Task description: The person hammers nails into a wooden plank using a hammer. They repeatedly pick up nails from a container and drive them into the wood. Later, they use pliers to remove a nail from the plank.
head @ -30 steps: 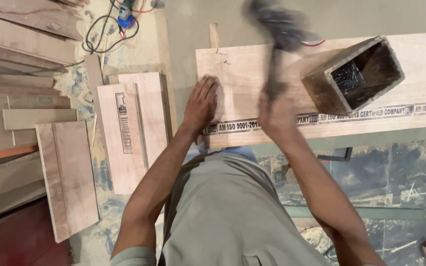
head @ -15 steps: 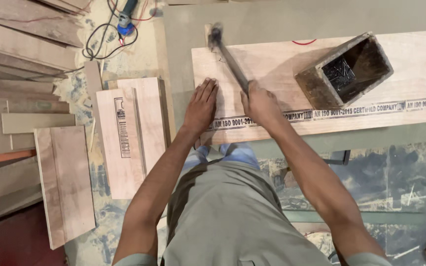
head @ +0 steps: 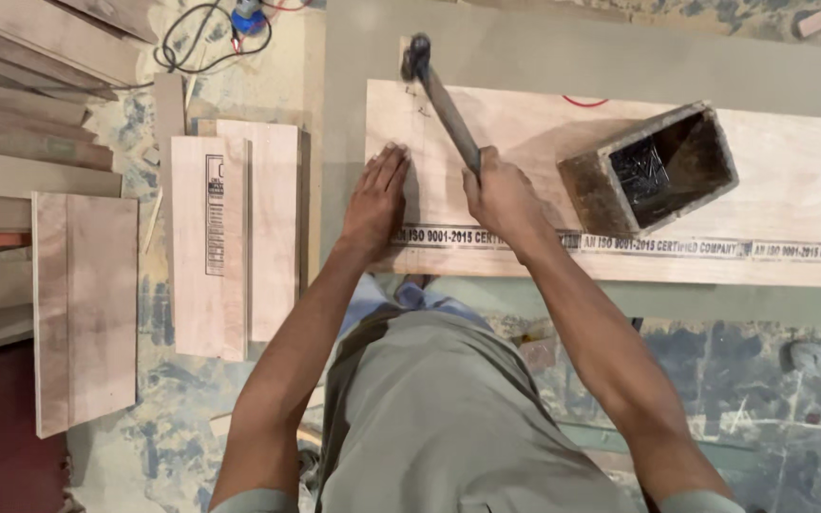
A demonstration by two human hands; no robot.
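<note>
From the head camera, your right hand (head: 504, 198) is wrapped tight around the handle of the hammer (head: 444, 95). A second ago that hammer was raised and blurred above the board; half a second ago it was already down, and now its head rests at the far left corner of the plywood board (head: 525, 180). Judging from that, a blow has just landed at that corner. Whether a nail sits under the head is too small to tell.

Your left hand (head: 377, 199) lies flat on the board just beside the hammer handle, fingers stretched out together and holding nothing, as it did in both earlier pictures.

The board rests on the grey bench (head: 544, 52). Right of your hammer hand, an open wooden box (head: 653, 171) stands on the board, with dark nails inside. Plywood offcuts (head: 230, 237) lie on the floor to your left.
</note>
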